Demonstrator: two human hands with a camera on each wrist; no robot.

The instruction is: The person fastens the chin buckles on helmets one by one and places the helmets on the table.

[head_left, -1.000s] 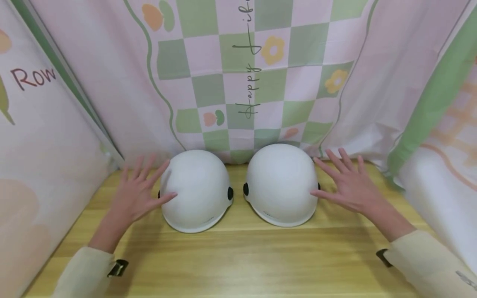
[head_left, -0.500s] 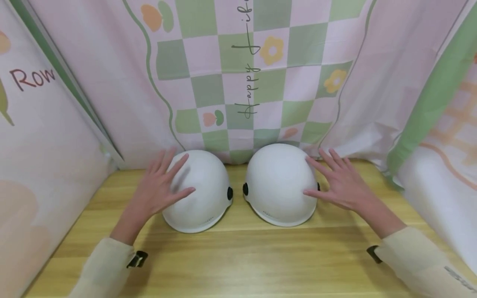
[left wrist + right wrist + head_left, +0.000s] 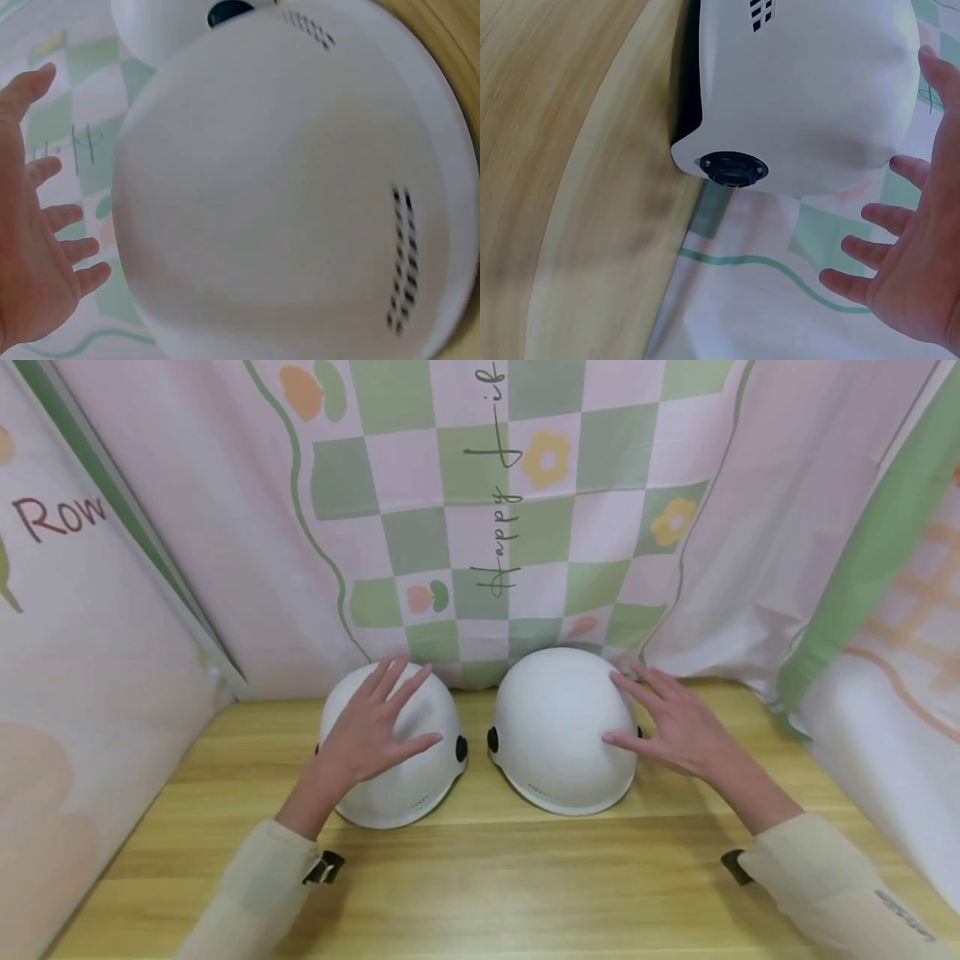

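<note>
Two white helmets sit side by side on the table, domes up. Over the left helmet (image 3: 412, 777) hangs my left hand (image 3: 367, 731), fingers straight and spread, covering part of the dome. The left wrist view has the hand (image 3: 37, 232) apart from the dome (image 3: 277, 180). My right hand (image 3: 686, 727) is at the outer side of the right helmet (image 3: 558, 731), fingers spread, thumb and index tip overlapping its edge. In the right wrist view the fingers hold nothing; whether a tip touches the shell, I cannot tell. A black round fitting (image 3: 735, 169) marks that helmet's side.
The wood-grain table (image 3: 517, 885) runs in front of the helmets. Behind them hangs a curtain (image 3: 480, 543) with green checks and flowers. Further printed cloth (image 3: 127, 635) closes the left side, and a green-edged cloth (image 3: 862, 568) the right. A small gap parts the helmets.
My left hand has moved right, from the left helmet's outer side to over its dome. The right hand has shifted slightly left towards the right helmet. Both helmets stay in place.
</note>
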